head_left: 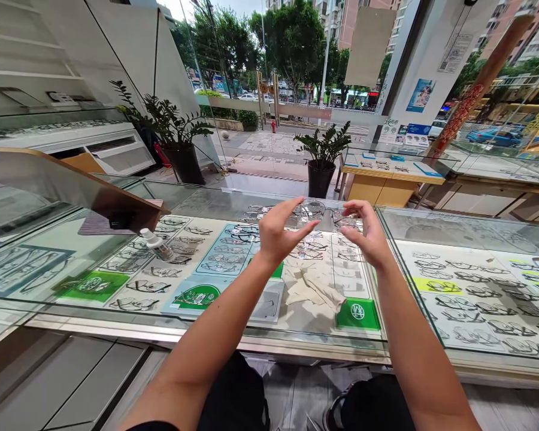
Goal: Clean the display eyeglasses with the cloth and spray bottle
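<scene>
A pair of thin-rimmed eyeglasses point(313, 211) is held up above the glass counter, level, between my two hands. My left hand point(278, 232) has its thumb and index finger around the left lens side. On the other side, the fingers and thumb of my right hand point(366, 232) are at the right lens rim. The exact contact points are too small to tell. Below them, a crumpled beige cloth point(312, 288) lies on the counter, with a green card point(358, 314) to its right. A white spray bottle point(157, 244) stands farther left.
Rows of eyeglasses point(469, 308) fill the glass display case point(384, 239). A clear-fronted tray point(269, 302) lies left of the cloth. A brown-edged panel point(94, 194) juts in at left. Beyond the counter are potted plants point(321, 176) and a wooden table point(377, 188).
</scene>
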Demonstrator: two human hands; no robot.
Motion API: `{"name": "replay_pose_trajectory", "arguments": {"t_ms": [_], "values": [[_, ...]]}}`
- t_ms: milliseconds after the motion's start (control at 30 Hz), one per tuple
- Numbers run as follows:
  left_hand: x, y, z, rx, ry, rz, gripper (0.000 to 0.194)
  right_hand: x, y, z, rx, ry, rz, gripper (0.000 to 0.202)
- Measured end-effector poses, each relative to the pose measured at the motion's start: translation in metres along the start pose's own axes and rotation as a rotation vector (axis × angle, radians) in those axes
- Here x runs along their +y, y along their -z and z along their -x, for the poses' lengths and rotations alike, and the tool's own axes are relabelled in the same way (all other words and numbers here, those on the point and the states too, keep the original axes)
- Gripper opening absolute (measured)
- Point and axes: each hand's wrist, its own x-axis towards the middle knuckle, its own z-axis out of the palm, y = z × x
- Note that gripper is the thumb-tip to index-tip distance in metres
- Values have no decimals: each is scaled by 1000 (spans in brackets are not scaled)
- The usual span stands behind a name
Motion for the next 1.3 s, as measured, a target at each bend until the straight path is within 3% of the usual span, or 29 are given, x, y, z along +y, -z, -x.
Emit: {"name": "replay_pose_trajectory", "arguments": {"t_ms": [133,300,500,633,900,1300], "values": [[6,5,-4,100,81,35,54,-10,-13,6,160,111,168,72],[31,21,-31,146,61,63,49,-34,-18,-2,377,226,195,52],[74,43,-90,208,-31,112,45,-93,4,-33,453,367,254,51],[95,47,-108,247,-26,162,44,-118,13,-38,506,350,286,44],[92,53,-105,130,-51,170,43,-115,26,-31,435,269,259,45],[92,54,-106,177,-75,111,44,-112,27,-29,394,263,275,48]]}}
